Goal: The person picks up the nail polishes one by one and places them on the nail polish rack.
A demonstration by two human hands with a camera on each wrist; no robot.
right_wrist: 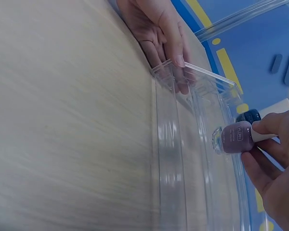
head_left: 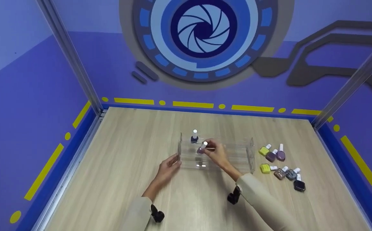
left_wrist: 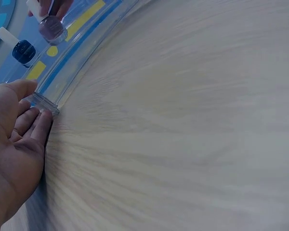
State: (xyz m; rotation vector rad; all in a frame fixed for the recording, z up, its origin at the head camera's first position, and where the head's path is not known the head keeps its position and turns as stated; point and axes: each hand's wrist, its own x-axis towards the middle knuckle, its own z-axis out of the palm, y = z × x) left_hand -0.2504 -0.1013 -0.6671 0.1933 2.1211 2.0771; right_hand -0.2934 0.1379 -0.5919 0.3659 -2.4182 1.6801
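My right hand (head_left: 217,153) pinches a mauve nail polish bottle (right_wrist: 237,137) with a white cap, held tilted over a clear tiered display rack (head_left: 227,160). At the rack's left end, my left hand (head_left: 167,167) holds the side panel, its thumb (right_wrist: 177,54) at the panel's edge. A dark blue nail polish bottle (head_left: 194,138) stands upright on the rack's back tier at the left. In the right wrist view the mauve bottle partly covers this dark one.
Right of the rack lie several nail polish bottles: yellow ones (head_left: 264,150), purple ones (head_left: 280,156), a glittery brown one (head_left: 279,174), a glittery grey-blue one (head_left: 291,174) and a black one (head_left: 299,185). Printed panels (head_left: 173,93) with metal posts enclose the wooden table (head_left: 134,134).
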